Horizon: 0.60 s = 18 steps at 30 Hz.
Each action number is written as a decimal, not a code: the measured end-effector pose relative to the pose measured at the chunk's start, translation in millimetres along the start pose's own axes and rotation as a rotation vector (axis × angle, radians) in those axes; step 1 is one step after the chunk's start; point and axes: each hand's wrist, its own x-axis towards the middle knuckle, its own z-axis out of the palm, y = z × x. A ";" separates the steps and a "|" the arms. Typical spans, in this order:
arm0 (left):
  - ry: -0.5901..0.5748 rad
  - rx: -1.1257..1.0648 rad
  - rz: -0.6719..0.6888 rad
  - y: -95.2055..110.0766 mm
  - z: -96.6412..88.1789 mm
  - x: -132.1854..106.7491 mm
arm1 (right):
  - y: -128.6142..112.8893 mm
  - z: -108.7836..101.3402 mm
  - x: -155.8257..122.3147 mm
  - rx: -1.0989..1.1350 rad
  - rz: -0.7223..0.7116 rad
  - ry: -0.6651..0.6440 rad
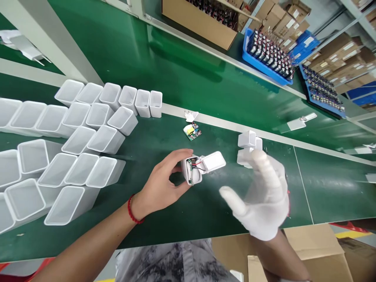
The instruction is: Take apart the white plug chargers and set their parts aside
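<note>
My bare left hand (160, 180) grips a white power adapter housing (198, 178) between thumb and fingers, its mouth turned up toward me. Inside the housing a green circuit board (189, 172) shows, with red and black wires leading out. A white end cover (215, 161) hangs off those wires to the right of the mouth. My right hand (261, 207), in a white glove, is raised to the right of the housing, thumb and fingers apart, touching nothing visible. Beyond my left hand lie a loose circuit board (192, 132) and a white plug cover with pins (190, 116).
Rows of white open housings (107, 172) stand on the green table (164, 223) at left. A few smaller white housings (246, 140) sit behind my right hand. A blue tray of parts (264, 74) and a cardboard box (199, 23) rest on the upper shelf.
</note>
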 end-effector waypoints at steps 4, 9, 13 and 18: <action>0.062 -0.016 0.004 -2.2 6.2 -1.5 | 7.6 29.9 -22.4 0.562 0.458 -0.285; 0.079 0.064 0.049 -2.3 11.4 -4.1 | 10.1 64.4 -23.7 0.988 0.425 -0.530; 0.057 0.107 0.067 -4.2 11.0 -5.5 | 17.5 68.3 -23.7 0.976 0.378 -0.516; 0.051 0.176 0.092 -4.7 8.1 -5.9 | 24.1 67.7 -27.1 0.686 0.283 -0.439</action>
